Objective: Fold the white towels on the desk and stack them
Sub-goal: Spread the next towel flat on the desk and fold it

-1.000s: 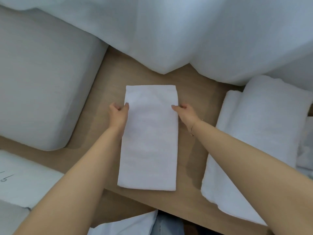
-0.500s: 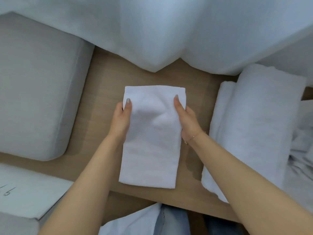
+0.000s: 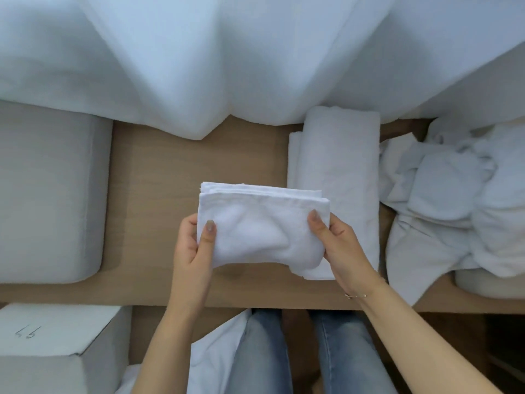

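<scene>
White terry cloth fills the middle of the view: a folded towel (image 3: 255,223) is held up off the wooden worktop (image 3: 159,172) between both hands. The left hand (image 3: 193,251) grips its left edge, thumb laid flat on the top face and the fingers (image 3: 186,223) curled round underneath. The right hand (image 3: 341,251) grips the right edge the same way, thumb on top near the corner, its other fingers hidden below the cloth. Between the two thumbs the fabric sags and bunches a little, and the stacked layers of the fold show along the far edge, beyond the thumb tips.

Just right of the right hand's fingers, partly under the held towel's right end, a stack of folded towels (image 3: 338,166) lies lengthwise on the worktop. Further right of that is a crumpled heap of unfolded towels (image 3: 454,194), touching the stack's side. Well to the left of the left hand's fingers sits a grey cushion (image 3: 48,191) on the worktop. Beyond the fingers, white drapery (image 3: 255,52) hangs along the worktop's far side. Nearer than the hands, below the worktop edge, are the person's blue jeans (image 3: 298,351), and to the left a white box (image 3: 56,336) with handwritten marks on its lid.
</scene>
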`<state>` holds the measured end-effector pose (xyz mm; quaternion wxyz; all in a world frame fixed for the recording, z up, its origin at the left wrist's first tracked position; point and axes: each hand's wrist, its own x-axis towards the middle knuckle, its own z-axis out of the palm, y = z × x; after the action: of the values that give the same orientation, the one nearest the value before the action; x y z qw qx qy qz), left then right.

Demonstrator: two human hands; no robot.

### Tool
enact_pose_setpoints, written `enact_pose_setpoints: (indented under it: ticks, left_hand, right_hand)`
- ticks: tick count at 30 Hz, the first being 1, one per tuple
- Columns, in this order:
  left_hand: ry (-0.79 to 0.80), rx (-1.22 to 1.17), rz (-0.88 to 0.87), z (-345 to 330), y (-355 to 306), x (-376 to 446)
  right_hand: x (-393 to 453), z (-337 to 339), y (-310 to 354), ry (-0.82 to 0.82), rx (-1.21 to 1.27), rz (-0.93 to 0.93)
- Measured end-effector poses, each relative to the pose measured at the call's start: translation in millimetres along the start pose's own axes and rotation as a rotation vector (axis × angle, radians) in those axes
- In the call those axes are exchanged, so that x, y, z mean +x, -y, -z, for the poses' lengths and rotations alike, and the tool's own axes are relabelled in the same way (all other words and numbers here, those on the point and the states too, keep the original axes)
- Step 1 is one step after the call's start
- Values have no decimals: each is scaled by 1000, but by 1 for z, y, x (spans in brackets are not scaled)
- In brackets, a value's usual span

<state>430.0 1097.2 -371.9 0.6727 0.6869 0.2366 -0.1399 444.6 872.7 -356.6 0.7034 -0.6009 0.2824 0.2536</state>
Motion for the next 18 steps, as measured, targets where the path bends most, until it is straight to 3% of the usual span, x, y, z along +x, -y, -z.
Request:
enact_pose_setpoints:
  ticks: [11,18]
  left_hand:
    - [259,-98,211,-67,-73,-39]
    - [268,42,222,-149,-79,26]
  right_hand:
    - [-63,93,55,30,211,-39]
    - [6,163,96,32,193,-107]
